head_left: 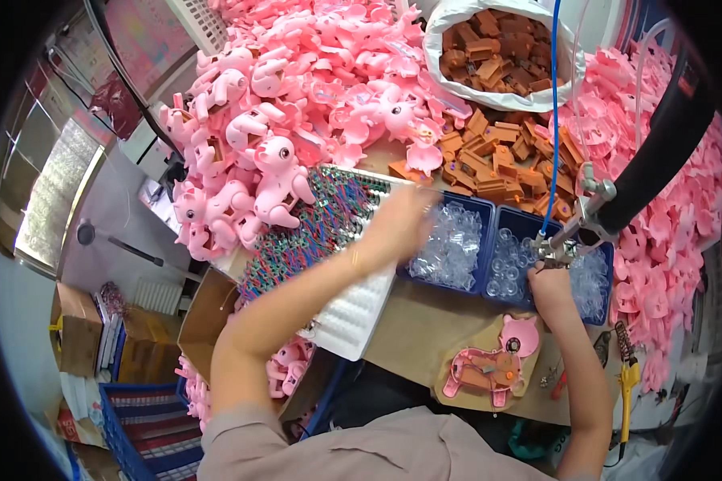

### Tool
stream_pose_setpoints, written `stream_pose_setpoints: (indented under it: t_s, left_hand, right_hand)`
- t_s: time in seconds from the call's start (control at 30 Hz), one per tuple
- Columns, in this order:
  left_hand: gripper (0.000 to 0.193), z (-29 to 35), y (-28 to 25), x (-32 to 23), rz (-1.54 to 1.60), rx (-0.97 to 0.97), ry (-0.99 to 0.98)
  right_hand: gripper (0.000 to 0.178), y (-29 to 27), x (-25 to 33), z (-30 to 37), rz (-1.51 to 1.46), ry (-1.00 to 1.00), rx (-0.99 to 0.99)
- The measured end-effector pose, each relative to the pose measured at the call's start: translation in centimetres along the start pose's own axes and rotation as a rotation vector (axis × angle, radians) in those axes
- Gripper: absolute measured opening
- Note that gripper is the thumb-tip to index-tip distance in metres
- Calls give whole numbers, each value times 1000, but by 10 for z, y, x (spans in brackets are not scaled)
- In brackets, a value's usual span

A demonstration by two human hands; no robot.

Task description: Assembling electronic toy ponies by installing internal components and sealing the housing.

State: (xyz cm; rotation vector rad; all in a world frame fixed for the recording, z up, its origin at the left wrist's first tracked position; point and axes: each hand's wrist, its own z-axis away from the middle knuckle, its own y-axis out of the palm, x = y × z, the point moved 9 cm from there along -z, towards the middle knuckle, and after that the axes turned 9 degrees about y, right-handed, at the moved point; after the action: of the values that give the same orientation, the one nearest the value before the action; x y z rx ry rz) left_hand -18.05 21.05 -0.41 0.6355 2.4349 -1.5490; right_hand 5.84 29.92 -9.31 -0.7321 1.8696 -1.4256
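Observation:
My left hand (405,223) is smeared by motion above the edge between the white tray (361,317) and the left bin of clear plastic parts (451,248); its fingers do not show clearly. Close to it lies the near edge of the loose brown plastic pieces (497,156). My right hand (550,290) is closed just below a metal clamp fixture (561,250), over the bins; what its fingers hold is hidden. On the table in front of me, an opened pink toy animal shell (489,365) with a brown piece inside rests in a tan holder (444,394).
Pink toy bodies (281,180) and shells (337,72) pile up at the back left, more pink shells (658,264) at the right. A white sack (449,20) holds brown pieces. A black arm (658,152) and blue hose (555,104) hang overhead. A yellow-handled soldering iron (630,385) hangs right.

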Motion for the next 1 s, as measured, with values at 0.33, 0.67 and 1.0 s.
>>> stream_pose_setpoints:
  t_s: [0.33,0.67,1.0]
  left_hand:
    - [41,-78,-53,229,-923,-196,-244]
    - [65,-40,-20,139,-509,167,-372]
    - [21,-59,1,204,-618,256,360]
  right_hand:
    - [8,32,-17,-10,-349,370,-14]
    - [22,-59,-11,24,-722,453,-73]
    - [37,-62,-17,120,-1482,882,79]
